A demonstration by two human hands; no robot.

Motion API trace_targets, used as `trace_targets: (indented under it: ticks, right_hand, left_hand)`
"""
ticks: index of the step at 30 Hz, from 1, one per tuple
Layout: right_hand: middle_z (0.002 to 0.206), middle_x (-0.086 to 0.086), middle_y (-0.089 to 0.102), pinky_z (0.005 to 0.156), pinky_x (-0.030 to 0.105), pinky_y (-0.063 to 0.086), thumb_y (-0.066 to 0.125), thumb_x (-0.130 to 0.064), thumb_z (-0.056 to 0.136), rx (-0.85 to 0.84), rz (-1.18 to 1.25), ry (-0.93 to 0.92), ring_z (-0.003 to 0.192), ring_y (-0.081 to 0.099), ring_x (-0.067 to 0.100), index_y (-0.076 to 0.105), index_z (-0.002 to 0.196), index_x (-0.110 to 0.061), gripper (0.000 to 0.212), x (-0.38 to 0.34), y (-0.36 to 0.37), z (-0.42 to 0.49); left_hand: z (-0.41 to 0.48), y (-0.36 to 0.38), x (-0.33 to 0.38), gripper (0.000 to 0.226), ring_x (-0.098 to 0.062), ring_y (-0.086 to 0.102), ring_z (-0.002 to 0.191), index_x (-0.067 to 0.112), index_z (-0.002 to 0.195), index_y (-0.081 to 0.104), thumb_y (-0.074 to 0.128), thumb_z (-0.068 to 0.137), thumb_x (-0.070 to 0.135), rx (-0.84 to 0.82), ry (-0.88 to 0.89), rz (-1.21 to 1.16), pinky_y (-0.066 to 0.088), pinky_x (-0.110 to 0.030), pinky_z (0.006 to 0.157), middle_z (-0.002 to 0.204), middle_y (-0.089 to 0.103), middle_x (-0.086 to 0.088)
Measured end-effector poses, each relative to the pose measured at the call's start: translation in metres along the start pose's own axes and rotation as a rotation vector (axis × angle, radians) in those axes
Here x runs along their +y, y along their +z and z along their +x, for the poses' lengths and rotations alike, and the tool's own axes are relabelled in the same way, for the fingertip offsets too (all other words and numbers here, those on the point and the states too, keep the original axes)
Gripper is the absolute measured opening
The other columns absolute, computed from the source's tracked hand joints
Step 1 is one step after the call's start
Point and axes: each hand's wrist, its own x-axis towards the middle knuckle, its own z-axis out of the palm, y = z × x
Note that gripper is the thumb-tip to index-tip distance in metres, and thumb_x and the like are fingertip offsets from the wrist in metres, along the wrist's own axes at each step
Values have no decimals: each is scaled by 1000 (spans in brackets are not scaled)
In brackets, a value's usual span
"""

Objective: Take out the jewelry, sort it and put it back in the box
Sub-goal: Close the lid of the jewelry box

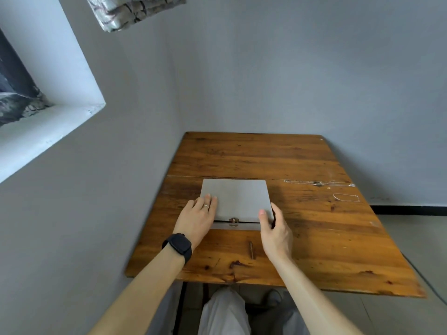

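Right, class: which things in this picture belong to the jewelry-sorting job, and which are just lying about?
Part of the job:
- grey box, left hand flat on its lid, right hand gripping its front corner
- long chain
- looped chain

Just lying about:
- small dark stick on the wooden table
- patterned cloth hanging above

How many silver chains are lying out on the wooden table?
2, both right of the grey box: a stretched-out thin silver chain farther back, a looped one nearer. The box may hide more.
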Motion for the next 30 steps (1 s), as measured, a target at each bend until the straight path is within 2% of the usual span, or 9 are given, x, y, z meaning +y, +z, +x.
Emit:
trace_targets:
  ticks: [3,8,10,12,15,17,20,24,30]
  right_hand:
    - [143,2,57,87,22,38,45,-55,99,15,-28,-20,122,59,21,42,149,-27,57,1,-1,-1]
    - [143,2,57,91,26,40,43,-58,98,23,-66,-38,124,58,22,41,150,-27,60,6,1,0]
    - [144,1,56,90,26,41,43,-57,98,21,-81,-54,128,55,24,39,151,-27,61,8,1,-1]
    - [145,2,56,87,25,38,43,-57,98,21,-96,-68,129,54,24,39,151,-27,61,9,2,-1]
    - [145,4,55,86,24,38,40,-59,97,28,-106,-88,128,55,25,38,152,-26,64,11,3,0]
    - [146,4,54,86,22,38,37,-60,95,36,-112,-98,127,56,24,37,152,-25,67,11,4,0]
    - [147,2,53,80,11,38,39,-53,99,49,-106,-160,124,59,22,35,154,-27,61,12,5,-1]
    - [153,-1,47,93,28,46,34,-57,96,32,-124,-263,135,51,22,37,152,-31,62,13,5,-2]
    - [158,0,37,100,35,44,42,-86,80,3,-173,-232,140,42,23,20,155,-33,94,5,9,-6]
  left_hand:
    - [2,-3,3,65,-34,35,139,0,155,3,39,101,5,-70,-7,5,36,-43,108,160,20,-23]
    - [6,-11,1,73,-31,29,143,4,157,0,45,100,8,-181,-30,-5,32,-43,111,164,15,-17]
    - [4,-13,0,84,-27,22,148,10,158,2,56,95,18,-253,-68,-84,25,-44,117,165,13,-11]
    - [1,-12,6,85,-22,9,152,15,159,4,54,92,29,-286,-145,-257,13,-46,122,167,8,-6]
    - [3,-4,16,70,-15,3,153,22,159,13,41,97,38,-209,-302,-608,5,-43,124,167,7,0]
    - [4,4,24,61,-12,-2,153,29,159,14,32,102,43,-148,-374,-733,3,-44,124,167,4,4]
    - [-1,17,41,59,-8,-8,151,32,159,9,19,104,53,-48,-434,-745,5,-46,123,167,2,8]
    - [-2,24,52,57,-8,-3,152,30,158,15,20,105,50,60,-497,-728,9,-47,123,166,12,8]
    - [-2,26,49,60,-8,-3,152,26,159,10,17,105,50,51,-476,-647,0,-40,124,166,10,8]
